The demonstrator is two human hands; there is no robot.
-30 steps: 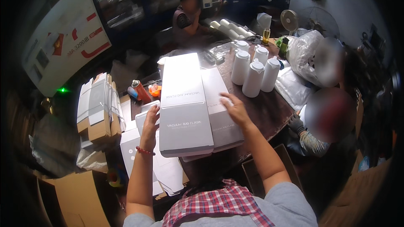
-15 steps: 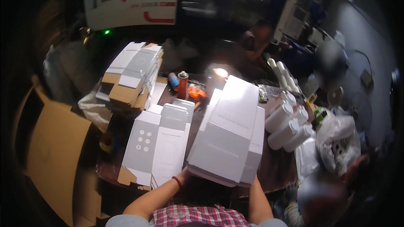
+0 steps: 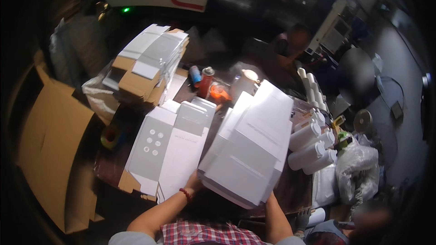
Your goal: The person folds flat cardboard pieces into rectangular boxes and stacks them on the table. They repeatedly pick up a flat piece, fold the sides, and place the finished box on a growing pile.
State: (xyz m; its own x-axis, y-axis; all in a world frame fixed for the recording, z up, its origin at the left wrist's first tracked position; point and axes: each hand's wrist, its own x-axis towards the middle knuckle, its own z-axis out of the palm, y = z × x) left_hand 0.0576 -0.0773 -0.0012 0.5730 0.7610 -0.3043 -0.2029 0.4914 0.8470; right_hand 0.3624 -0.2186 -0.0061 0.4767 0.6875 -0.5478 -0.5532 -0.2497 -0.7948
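Note:
A stack of flat grey-and-white folding cartons (image 3: 247,154) is tilted up over the table in front of me. My left hand (image 3: 195,182) grips its lower left edge, fingers mostly hidden beneath; a red bead bracelet circles that wrist. At the lower right corner my right hand (image 3: 270,198) holds the same stack, its fingers also largely out of sight. Left of it, more unfolded cartons (image 3: 181,149) lie flat on the table, with a row of round icons on a grey panel.
Behind stands a taller pile of cartons (image 3: 152,63). A red spray can (image 3: 205,83), an orange tape dispenser (image 3: 220,93) and white bottles (image 3: 305,137) stand around the dark table (image 3: 290,186). A large brown cardboard box (image 3: 54,149) is at left; other people sit beyond and at lower right.
The held stack has turned slightly, and its sheets sit less fanned out on the right side. Both hands keep their hold. My view has tipped down a little.

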